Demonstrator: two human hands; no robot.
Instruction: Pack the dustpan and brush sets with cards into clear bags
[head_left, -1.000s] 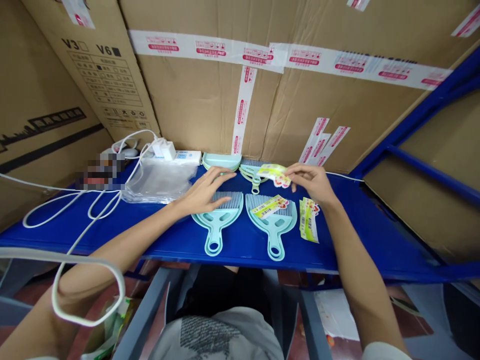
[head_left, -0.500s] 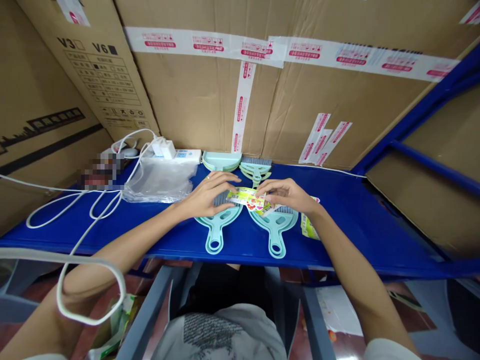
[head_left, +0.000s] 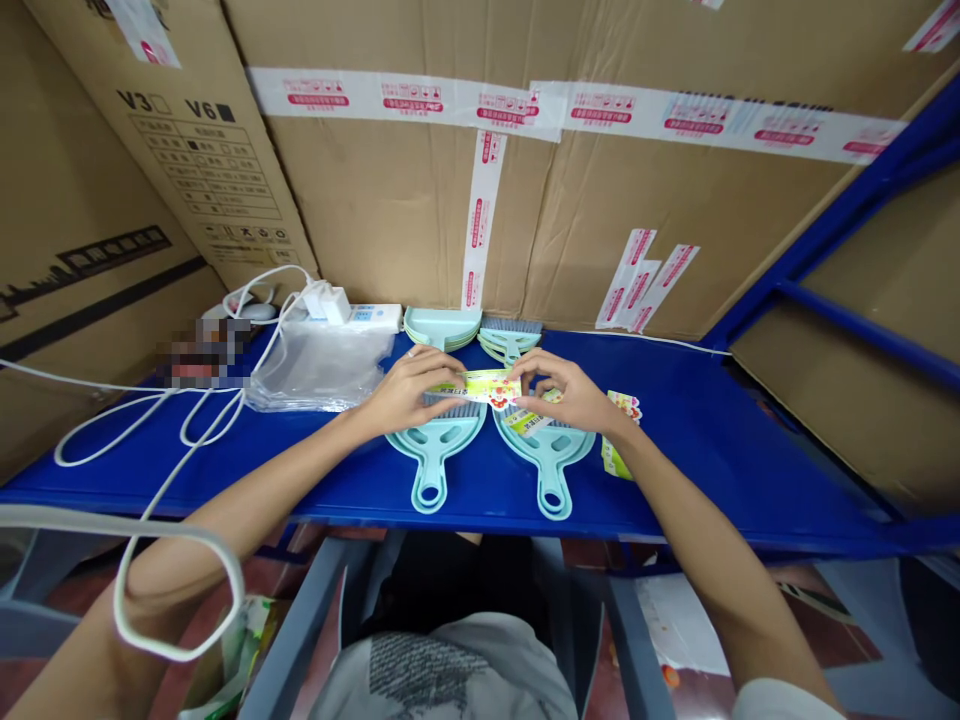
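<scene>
Between my hands, above two dustpan-and-brush sets, is a yellow-green and white printed card (head_left: 493,384) with a flower-shaped edge. My left hand (head_left: 415,392) pinches its left end, and my right hand (head_left: 561,390) grips its right end with bent fingers. Below my left hand lies a mint-green dustpan with a brush in it (head_left: 430,462), handle toward me. A similar set, the right dustpan (head_left: 553,468), lies beside it with a second printed card (head_left: 527,421) resting on top. More printed cards (head_left: 616,458) lie by my right forearm.
Stacked dustpans (head_left: 442,325) and stacked brushes (head_left: 511,335) stand at the back of the blue table (head_left: 712,450). Clear plastic bags (head_left: 322,370), a white power strip (head_left: 375,318) and looping white cables (head_left: 187,455) are on the left. Cardboard (head_left: 390,200) walls the back.
The card between my hands has turned nearly level, and my left hand has closed on its left end. My right hand has shifted slightly, uncovering more of the card on the right dustpan.
</scene>
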